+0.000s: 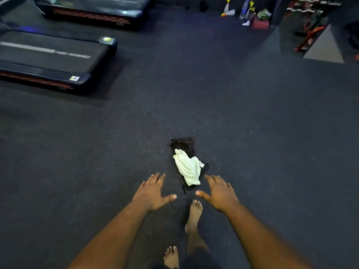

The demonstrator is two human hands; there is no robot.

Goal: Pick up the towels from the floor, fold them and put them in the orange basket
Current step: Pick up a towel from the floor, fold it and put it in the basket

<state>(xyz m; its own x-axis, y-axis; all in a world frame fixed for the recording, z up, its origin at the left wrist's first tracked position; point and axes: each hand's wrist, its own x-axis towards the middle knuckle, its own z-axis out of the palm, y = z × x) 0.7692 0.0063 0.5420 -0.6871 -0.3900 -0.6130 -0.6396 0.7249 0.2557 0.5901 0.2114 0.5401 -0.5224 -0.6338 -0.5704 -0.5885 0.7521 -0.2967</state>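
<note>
Two towels, white towel [188, 167] atop dark towel [183, 145]; two treadmills.

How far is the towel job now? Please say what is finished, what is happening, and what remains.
Done: nothing visible; no folded towel shows, and the orange basket is not in view. In hand: the left hand and right hand are open and empty, reaching toward the pile. Left: the white towel lies crumpled on the dark towel on the floor; both need picking up, folding and placing in the basket.
</note>
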